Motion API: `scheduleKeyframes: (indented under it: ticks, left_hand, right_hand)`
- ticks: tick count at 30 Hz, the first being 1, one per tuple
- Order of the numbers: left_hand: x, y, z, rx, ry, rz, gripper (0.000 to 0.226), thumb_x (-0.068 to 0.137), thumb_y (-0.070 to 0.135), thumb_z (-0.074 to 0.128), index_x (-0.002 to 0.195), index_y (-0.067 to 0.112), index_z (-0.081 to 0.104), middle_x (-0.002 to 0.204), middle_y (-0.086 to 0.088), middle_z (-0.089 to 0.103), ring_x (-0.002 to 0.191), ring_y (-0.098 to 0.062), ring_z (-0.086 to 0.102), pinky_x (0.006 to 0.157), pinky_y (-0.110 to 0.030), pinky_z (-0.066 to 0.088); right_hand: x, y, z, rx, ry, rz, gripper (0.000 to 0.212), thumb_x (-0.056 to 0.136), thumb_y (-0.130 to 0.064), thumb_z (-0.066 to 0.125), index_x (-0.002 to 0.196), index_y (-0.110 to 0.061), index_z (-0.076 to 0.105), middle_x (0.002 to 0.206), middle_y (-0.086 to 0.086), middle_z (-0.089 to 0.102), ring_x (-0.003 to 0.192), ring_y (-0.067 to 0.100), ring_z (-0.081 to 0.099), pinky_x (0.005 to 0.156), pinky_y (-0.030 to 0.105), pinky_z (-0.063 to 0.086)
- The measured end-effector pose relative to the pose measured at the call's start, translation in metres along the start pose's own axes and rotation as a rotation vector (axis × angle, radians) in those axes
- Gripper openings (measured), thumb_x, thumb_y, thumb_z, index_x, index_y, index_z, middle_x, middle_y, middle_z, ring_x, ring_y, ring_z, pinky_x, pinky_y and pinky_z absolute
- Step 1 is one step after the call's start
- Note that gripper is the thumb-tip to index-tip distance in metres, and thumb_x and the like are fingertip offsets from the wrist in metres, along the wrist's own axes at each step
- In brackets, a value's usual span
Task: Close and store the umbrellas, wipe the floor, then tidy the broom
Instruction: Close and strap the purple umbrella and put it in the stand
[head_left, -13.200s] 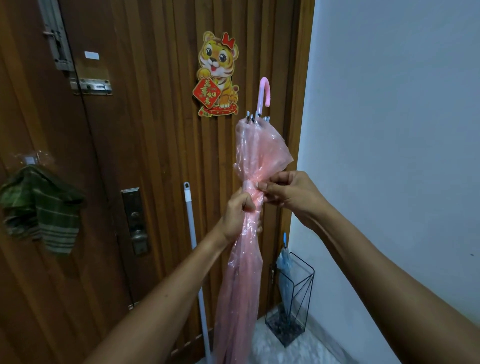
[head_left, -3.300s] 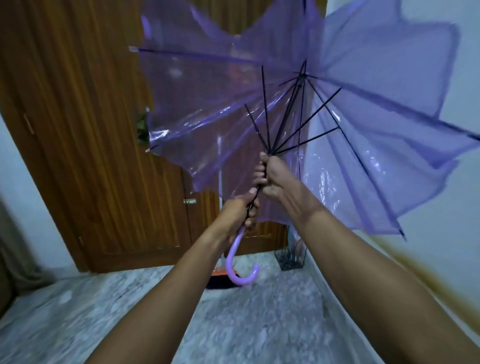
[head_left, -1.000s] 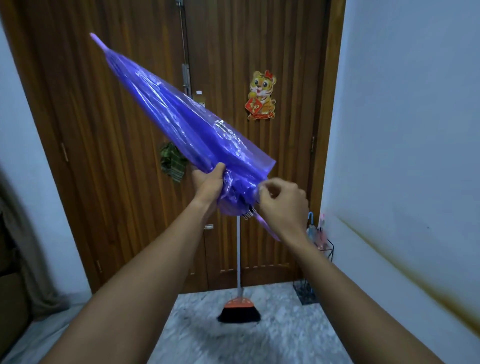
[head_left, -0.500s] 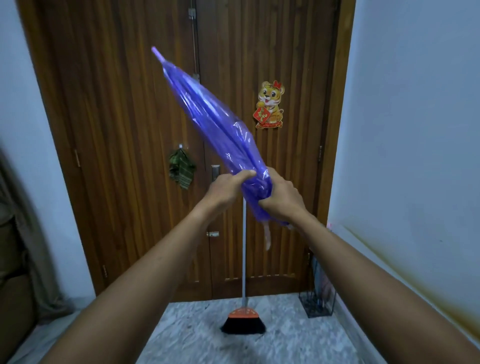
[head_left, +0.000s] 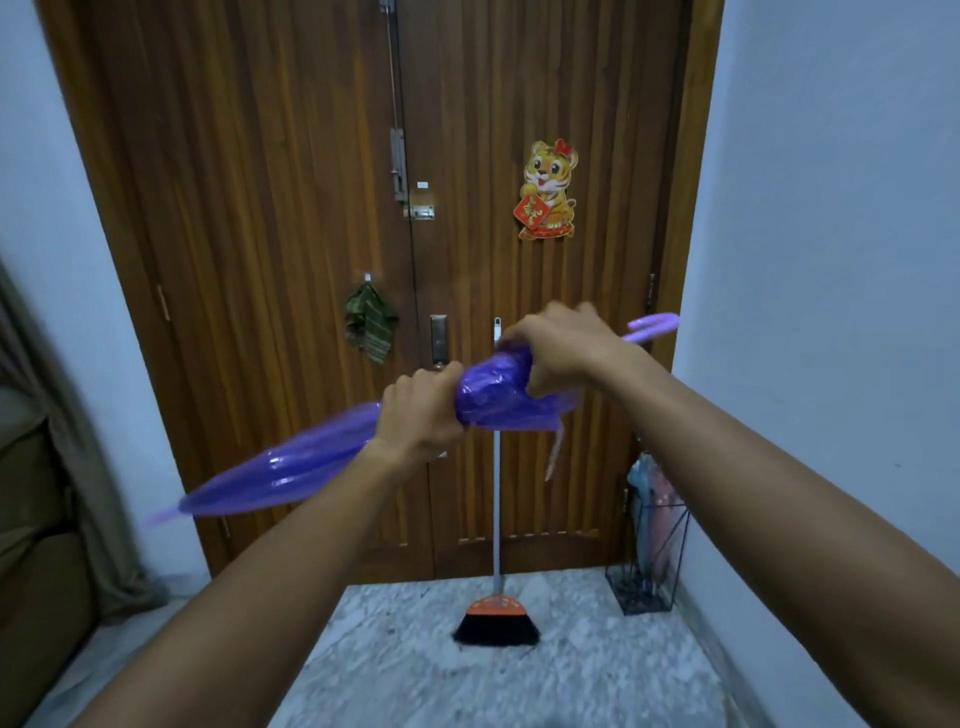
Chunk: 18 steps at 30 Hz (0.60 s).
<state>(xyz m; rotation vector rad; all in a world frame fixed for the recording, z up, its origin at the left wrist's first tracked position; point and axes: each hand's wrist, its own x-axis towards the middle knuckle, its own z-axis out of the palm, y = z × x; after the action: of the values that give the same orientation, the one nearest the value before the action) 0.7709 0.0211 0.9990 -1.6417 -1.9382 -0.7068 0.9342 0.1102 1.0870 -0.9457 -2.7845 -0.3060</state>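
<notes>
- Left hand: fingers curled round the folded canopy of the purple umbrella, near its mid-length
- Right hand: clenched over the bunched canopy edge toward the handle end, close beside the left hand; probably twisting the folds tight
- Purple umbrella, position: closed, held in the air nearly level in front of the wooden door, tip low to the left, hooked handle up to the right; tie strap hangs loose below, not yet fastened
- Handling, judged: light; stiff along the shaft; canopy of thin glossy plastic film, soft, likely slippery and apt to spring open; slender ribs best not bent
- Hold, judged: one hand round the gathered film to keep it rolled, the other free for the strap; carry by the hooked handle when lowering
- Wire umbrella stand: on the floor in the right corner, holding a pink umbrella and a blue umbrella; well apart from the hands
- Broom: upright against the door, bristles on the floor
- Green cloth: hangs on a door hook
</notes>
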Motion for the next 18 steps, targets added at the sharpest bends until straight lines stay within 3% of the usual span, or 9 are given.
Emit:
scheduleKeyframes:
  ticks: [2, 4, 6, 9, 12, 14, 18]
  left_hand:
    - [0.0, -0.006, 0.001, -0.189, -0.123, -0.173, 0.022, 0.076, 0.03, 0.076, 0.084, 0.021, 0.057, 0.068, 0.009, 0.058, 0.058, -0.012, 0.054, 0.051, -0.022, 0.032]
    - [0.003, -0.014, 0.003, -0.515, -0.217, -0.376, 0.02, 0.069, 0.022, 0.08, 0.079, 0.018, 0.063, 0.072, 0.004, 0.065, 0.062, -0.013, 0.062, 0.052, -0.022, 0.041]
    - [0.003, -0.021, 0.004, -0.827, -0.269, -0.516, 0.017, 0.066, 0.01, 0.077, 0.079, 0.012, 0.065, 0.079, -0.002, 0.068, 0.072, -0.02, 0.065, 0.062, -0.028, 0.05]
    - [0.0, -0.022, -0.001, -1.146, -0.339, -0.548, 0.026, 0.058, 0.011, 0.07, 0.084, 0.01, 0.067, 0.081, -0.011, 0.064, 0.081, -0.031, 0.063, 0.075, -0.044, 0.054]
    - [-0.005, -0.017, -0.007, -1.324, -0.386, -0.537, 0.032, 0.062, 0.009, 0.063, 0.094, 0.004, 0.066, 0.085, -0.019, 0.062, 0.078, -0.034, 0.061, 0.079, -0.047, 0.051]
    - [-0.007, -0.014, -0.012, -1.365, -0.4, -0.532, 0.033, 0.065, 0.008, 0.06, 0.096, 0.001, 0.065, 0.084, -0.019, 0.062, 0.072, -0.032, 0.061, 0.076, -0.042, 0.053]
    - [-0.01, -0.011, -0.019, -1.386, -0.373, -0.59, 0.022, 0.063, 0.011, 0.059, 0.083, 0.003, 0.063, 0.071, -0.012, 0.061, 0.057, -0.021, 0.061, 0.057, -0.028, 0.052]
  right_hand:
    - [-0.001, -0.006, 0.011, -0.109, 0.362, 0.081, 0.063, 0.076, -0.037, 0.074, 0.135, -0.037, 0.052, 0.143, 0.001, 0.049, 0.142, 0.031, 0.03, 0.114, 0.066, 0.018]
    - [-0.006, -0.011, 0.026, 0.108, 0.717, 0.134, 0.062, 0.078, -0.043, 0.07, 0.137, -0.036, 0.052, 0.146, 0.002, 0.045, 0.141, 0.027, 0.031, 0.114, 0.056, 0.028]
    - [-0.007, -0.015, 0.044, 0.521, 0.893, 0.19, 0.059, 0.082, -0.04, 0.067, 0.138, -0.03, 0.053, 0.14, 0.001, 0.048, 0.132, 0.02, 0.041, 0.106, 0.039, 0.039]
    - [-0.005, -0.024, 0.064, 1.127, 0.686, 0.234, 0.057, 0.088, -0.031, 0.059, 0.143, -0.026, 0.047, 0.137, 0.0, 0.051, 0.125, 0.017, 0.052, 0.1, 0.037, 0.049]
    - [-0.009, -0.034, 0.067, 1.578, 0.386, 0.152, 0.043, 0.1, -0.015, 0.045, 0.141, -0.025, 0.043, 0.105, -0.001, 0.061, 0.083, 0.01, 0.065, 0.064, 0.022, 0.054]
    - [-0.012, -0.04, 0.063, 1.659, 0.347, 0.137, 0.041, 0.101, -0.01, 0.041, 0.14, -0.022, 0.044, 0.095, 0.003, 0.062, 0.061, 0.005, 0.065, 0.05, 0.02, 0.051]
    - [-0.009, -0.044, 0.061, 1.652, 0.407, 0.237, 0.052, 0.099, -0.015, 0.047, 0.149, -0.025, 0.034, 0.107, 0.005, 0.059, 0.064, 0.005, 0.058, 0.049, 0.016, 0.046]
